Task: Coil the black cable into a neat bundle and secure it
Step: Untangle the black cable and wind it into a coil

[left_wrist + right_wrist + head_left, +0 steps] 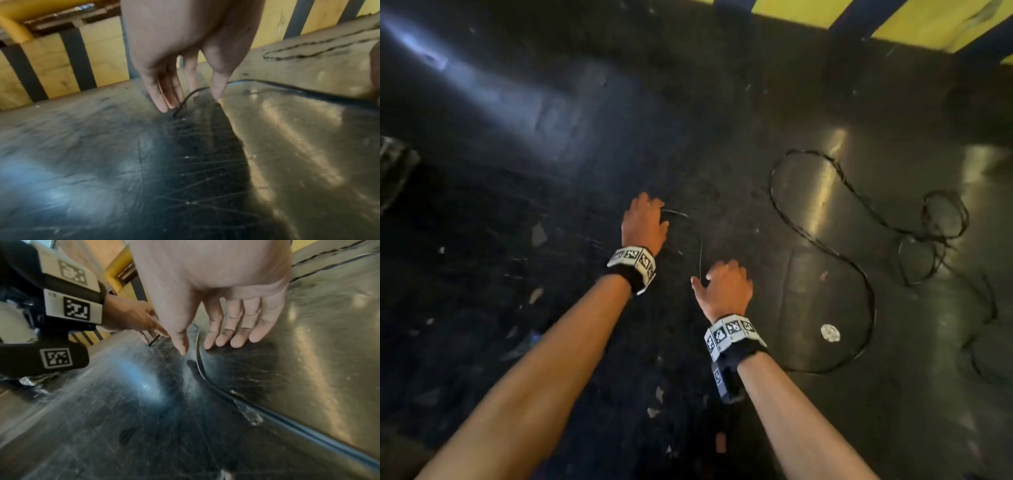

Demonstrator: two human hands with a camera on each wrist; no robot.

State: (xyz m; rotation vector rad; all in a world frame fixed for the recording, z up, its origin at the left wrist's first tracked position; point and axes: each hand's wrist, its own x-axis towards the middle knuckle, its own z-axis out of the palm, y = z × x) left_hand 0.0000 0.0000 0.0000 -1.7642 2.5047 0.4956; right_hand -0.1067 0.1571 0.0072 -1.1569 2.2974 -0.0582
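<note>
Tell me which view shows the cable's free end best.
The left wrist view: the black cable arcs between the straight fingers of the left hand and its tip touches the floor. The right wrist view shows that tip small, beyond the right hand. The head view hides it under the left hand.

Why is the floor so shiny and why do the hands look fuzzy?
Head view: light glares in streaks off the dark floor by the black cable. Both wrist views: the left hand and right hand loom close, soft and stretched.
</note>
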